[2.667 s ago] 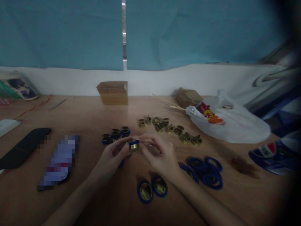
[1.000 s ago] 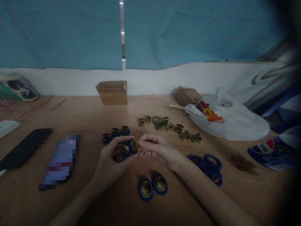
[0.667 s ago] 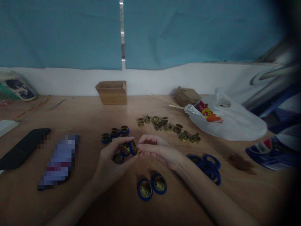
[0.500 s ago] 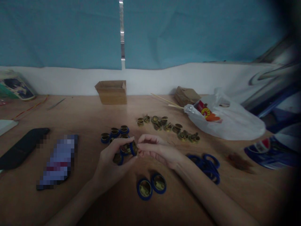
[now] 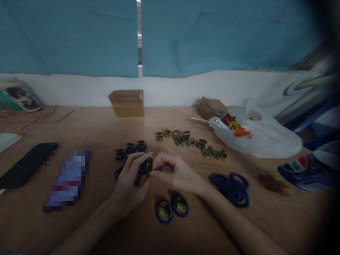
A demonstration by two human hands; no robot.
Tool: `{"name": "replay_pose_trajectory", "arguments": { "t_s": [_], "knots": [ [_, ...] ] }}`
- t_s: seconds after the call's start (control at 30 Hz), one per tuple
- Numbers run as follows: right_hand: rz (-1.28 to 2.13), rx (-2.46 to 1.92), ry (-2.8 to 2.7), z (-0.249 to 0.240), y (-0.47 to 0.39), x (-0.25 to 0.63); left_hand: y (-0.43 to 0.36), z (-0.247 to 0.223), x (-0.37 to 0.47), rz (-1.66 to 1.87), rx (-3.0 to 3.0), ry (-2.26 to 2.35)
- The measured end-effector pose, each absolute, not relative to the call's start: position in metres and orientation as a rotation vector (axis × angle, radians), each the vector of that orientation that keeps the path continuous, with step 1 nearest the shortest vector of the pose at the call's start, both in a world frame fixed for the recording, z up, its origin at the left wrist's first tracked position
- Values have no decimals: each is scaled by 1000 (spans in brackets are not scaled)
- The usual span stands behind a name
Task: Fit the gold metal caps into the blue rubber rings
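Between thumb and fingers, my left hand (image 5: 130, 180) grips a brass-coloured round piece with a blue ring (image 5: 148, 165). My right hand (image 5: 175, 173) is closed, its thumb and fingertips at the right edge of that piece; anything pinched there is too small to make out. Several blue-ringed pieces (image 5: 130, 147) stand behind and beside my left hand, partly hidden by it. Two more ringed pieces (image 5: 164, 211) lie nearer, below my hands. Loose brass pieces (image 5: 190, 142) spread behind my right hand. Loose blue rings (image 5: 239, 199) are piled beside my right forearm.
An open cardboard box (image 5: 129, 108) stands near the wall. Farther right are a brown packet (image 5: 212, 107), a white plastic bag (image 5: 273, 138) and a blue package (image 5: 305, 171). A dark flat object (image 5: 26, 166) and a pixelated object (image 5: 67, 180) lie on the left.
The held ringed piece has turned and shifted slightly left. My right hand's fingers have bent more, with a gap now showing between thumb and index finger.
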State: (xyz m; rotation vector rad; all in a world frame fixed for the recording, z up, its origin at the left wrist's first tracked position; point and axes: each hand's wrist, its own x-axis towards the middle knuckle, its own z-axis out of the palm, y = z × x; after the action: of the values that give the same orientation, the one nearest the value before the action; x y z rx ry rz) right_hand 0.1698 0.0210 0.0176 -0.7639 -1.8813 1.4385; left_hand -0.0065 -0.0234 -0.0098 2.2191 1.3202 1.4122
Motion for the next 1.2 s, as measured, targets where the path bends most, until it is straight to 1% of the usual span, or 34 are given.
{"name": "replay_pose_trajectory", "arguments": {
  "t_s": [0.1, 0.17, 0.4, 0.63, 0.8, 1.07, 1.2],
  "knots": [
    [1115, -763, -2065, 20, 18, 170, -24, -8, -7, 1406, 2282, 1343],
    [961, -751, -2140, 20, 18, 170, -25, -8, -6, 1408, 2285, 1342],
    [648, -700, -2296, 13, 16, 168, -23, -17, -4, 1474, 2204, 1338],
    [361, -633, -2398, 18, 8, 165, -22, -16, -5, 1618, 2320, 1311],
    [316, -618, -2405, 16, 8, 166, -23, -17, -5, 1657, 2385, 1273],
    [383, -611, -2421, 12, 10, 169, -22, -19, -5, 1665, 2416, 1256],
    [491, -655, -2390, 17, 10, 168, -22, -17, -5, 1639, 2396, 1311]
  ]
}}
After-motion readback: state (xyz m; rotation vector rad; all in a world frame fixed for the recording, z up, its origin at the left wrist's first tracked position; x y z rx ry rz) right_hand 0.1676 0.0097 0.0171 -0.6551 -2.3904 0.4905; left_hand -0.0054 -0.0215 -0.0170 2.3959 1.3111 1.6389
